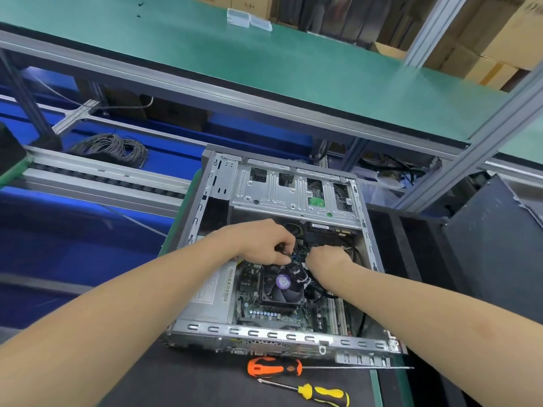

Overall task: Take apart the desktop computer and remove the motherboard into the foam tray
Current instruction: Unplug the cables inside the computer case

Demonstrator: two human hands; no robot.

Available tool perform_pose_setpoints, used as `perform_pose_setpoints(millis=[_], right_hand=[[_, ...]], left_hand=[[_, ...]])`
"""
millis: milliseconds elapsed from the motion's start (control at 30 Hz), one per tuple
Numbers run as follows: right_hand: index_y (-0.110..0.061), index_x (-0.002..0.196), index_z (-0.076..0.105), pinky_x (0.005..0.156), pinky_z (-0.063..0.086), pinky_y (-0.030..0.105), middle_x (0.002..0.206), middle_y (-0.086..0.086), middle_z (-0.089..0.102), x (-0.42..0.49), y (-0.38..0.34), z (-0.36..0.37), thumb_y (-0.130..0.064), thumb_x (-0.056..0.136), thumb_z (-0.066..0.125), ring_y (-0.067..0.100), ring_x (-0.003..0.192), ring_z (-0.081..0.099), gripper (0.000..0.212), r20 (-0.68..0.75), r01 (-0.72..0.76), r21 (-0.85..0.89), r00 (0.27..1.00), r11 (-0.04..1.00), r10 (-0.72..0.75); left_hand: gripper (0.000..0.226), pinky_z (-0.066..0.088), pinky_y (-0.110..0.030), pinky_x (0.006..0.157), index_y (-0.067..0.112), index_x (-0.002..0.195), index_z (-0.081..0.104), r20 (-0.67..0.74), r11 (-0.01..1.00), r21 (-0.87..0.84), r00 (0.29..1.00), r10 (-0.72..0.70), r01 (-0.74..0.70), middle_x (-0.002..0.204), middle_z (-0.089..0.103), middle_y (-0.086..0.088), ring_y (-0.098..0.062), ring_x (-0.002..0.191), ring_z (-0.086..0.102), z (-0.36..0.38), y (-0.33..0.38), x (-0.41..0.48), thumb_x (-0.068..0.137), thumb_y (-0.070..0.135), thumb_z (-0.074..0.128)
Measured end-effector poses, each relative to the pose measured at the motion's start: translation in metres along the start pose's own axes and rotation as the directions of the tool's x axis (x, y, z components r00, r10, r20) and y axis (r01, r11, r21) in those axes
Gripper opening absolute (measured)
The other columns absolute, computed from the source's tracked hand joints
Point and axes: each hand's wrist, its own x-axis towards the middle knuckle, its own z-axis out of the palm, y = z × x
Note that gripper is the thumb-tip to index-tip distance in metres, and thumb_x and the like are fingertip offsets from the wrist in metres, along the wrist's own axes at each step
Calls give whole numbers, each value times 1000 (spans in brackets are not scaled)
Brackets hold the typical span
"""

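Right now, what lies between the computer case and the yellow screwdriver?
The orange screwdriver lies between them on the black mat, seen in the head view.

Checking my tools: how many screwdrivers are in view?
2. The orange screwdriver lies on the mat just in front of the case; the yellow screwdriver lies nearer the person. Others may be hidden.

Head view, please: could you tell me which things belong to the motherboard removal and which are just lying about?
Job: computer case, motherboard, cooler fan, cables held by the left grip and right grip; orange screwdriver and yellow screwdriver, probably, though untouched.
Lying about: wire coil, clear plastic boxes, cardboard boxes.
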Motion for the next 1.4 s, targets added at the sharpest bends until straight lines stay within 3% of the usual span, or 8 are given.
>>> perform_pose_setpoints(millis=[300, 467, 700, 867, 1033, 1133, 1233, 1400], right_hand=[[-4, 124, 67, 87, 59, 43, 125, 9, 66, 1, 12, -9, 3, 97, 58, 35, 114, 68, 30, -5, 107, -85, 994, 991, -108], [-3, 115, 69, 73, 55, 41, 117, 12, 65, -2, 16, -9, 7, 94, 58, 37, 105, 70, 26, -12, 124, -53, 992, 991, -124], [-4, 114, 69, 68, 50, 37, 99, 9, 61, -2, 15, -8, 10, 92, 59, 33, 94, 68, 28, -8, 104, -2, 995, 995, -104], [-8, 126, 63, 68, 49, 38, 108, 7, 59, -7, 23, -22, 4, 93, 62, 32, 104, 67, 34, 2, 60, -29, 998, 998, -60], [-7, 126, 62, 65, 48, 35, 83, 5, 45, -25, 42, -35, 5, 96, 55, 21, 65, 51, 34, 35, 85, 90, 995, 992, -88], [-18, 148, 48, 80, 56, 37, 127, 14, 60, -41, 47, -46, -4, 101, 45, 32, 100, 64, 49, 86, 119, 195, 987, 974, -138], [-22, 161, 24, 98, 55, 45, 143, 12, 51, -60, 48, -49, -1, 97, 50, 34, 122, 58, 72, 3, 198, 375, 977, 906, -215], [-43, 161, 6, 114, 44, 46, 157, -2, 43, -88, 63, -54, -21, 86, 75, 29, 140, 48, 104, -4, 225, 834, 915, 504, -403]], left_hand=[[14, 38, -32, 65, 24, 98, 59, 0, 1000, 8, 1000, -26, 26, 90, 63, 6, -5, 66, 50, 3, -6, 5, 100, 38, 59], [14, 43, -34, 69, 26, 100, 61, 7, 999, -2, 999, -40, 40, 95, 66, 3, -7, 67, 52, 5, -9, 8, 99, 40, 58], [11, 36, -30, 61, 27, 92, 59, -10, 999, -36, 1000, -24, 23, 77, 59, 12, 1, 60, 52, 4, -8, 6, 99, 36, 61], [12, 42, -35, 68, 27, 91, 58, -7, 999, -25, 1000, -28, 28, 84, 63, 5, -7, 65, 50, 5, -11, 8, 98, 36, 61], [12, 39, -32, 63, 28, 90, 61, -75, 995, -96, 997, -33, 26, 79, 64, 8, -4, 62, 52, 3, -9, 5, 98, 37, 61], [15, 44, -29, 66, 26, 87, 61, -126, 956, -293, 990, -62, 23, 77, 72, 9, 0, 68, 67, -2, -7, -4, 101, 34, 61], [17, 56, -32, 67, 20, 87, 63, -145, 839, -543, 988, -53, -35, 69, 73, -8, -25, 65, 73, -7, -4, -15, 102, 28, 62], [18, 56, -31, 60, 5, 92, 64, -261, 553, -814, 962, -75, -177, 67, 63, -19, -26, 60, 66, -22, 0, -30, 103, 18, 61]])
